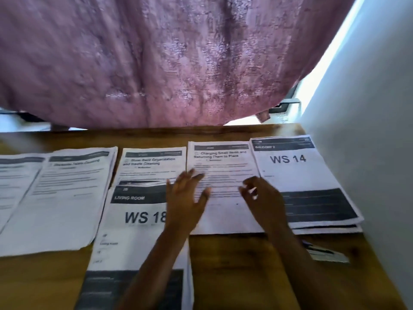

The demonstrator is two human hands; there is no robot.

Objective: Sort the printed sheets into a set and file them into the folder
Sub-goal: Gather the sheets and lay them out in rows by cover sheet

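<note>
Your sorting is under way, but nothing is filed yet. The printed sheets lie spread in piles across the table [234, 265]. At the right is a stack topped by the WS 14 cover [290, 171]. Beside it is the "Charging Small Items" sheet [223, 218], then the "Shoe Rack Organization" sheet [154, 166] with the WS 18 "Living Room" cover [134, 231] lapping over its near edge. Further left is a thicker pile [67, 198], and one more sheet [13, 186] is cut off by the frame.

Your left hand [187, 193] is open, fingers spread, over the left edge of the charging sheet. Your right hand [261, 195] has loosely curled fingers over that sheet's right side and holds nothing that shows. By my judgement you have yet to gather these piles into one set and put it away.

No folder is plainly visible. Something flat with a dark pen-like strip [324, 253] pokes out from under the right stack, and it may be the folder, though I cannot tell. Motion blur smears most body text and the fingertips, so contact with the paper is uncertain.
</note>
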